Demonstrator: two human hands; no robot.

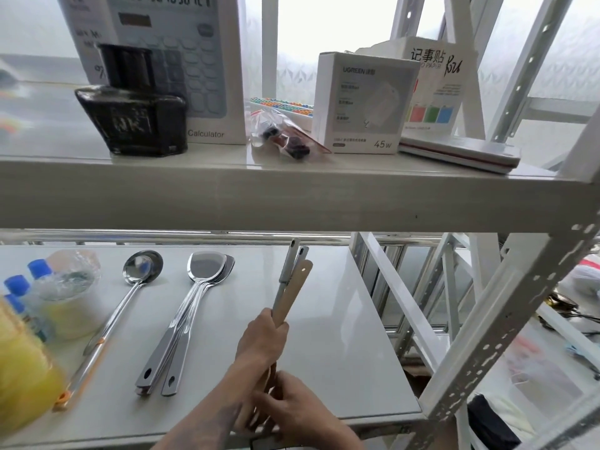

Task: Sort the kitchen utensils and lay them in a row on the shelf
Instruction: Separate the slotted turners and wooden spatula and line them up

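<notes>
you held a bundle of long handles (292,280) upright over the lower shelf (341,336), just right of the utensils already laid down: the steel ladle (130,293) on the left and the stacked steel spatulas (191,306) beside it, both lying with bowls toward the back. your left hand (259,339) had its grip pressed closed around the bundle's middle; your right hand (292,407) curled around the lower ends, which were hidden. the bundle looked like two grey handles and a wooden one, though what heads they carried could not be told.

the risk from here, as i judged it, was the top shelf's front edge (292,203): the handle tips stood close under it, and lifting the bundle could knock them against it. gripping several handles at once also meant one could slip free and scatter the spatulas, spoiling the row.
</notes>
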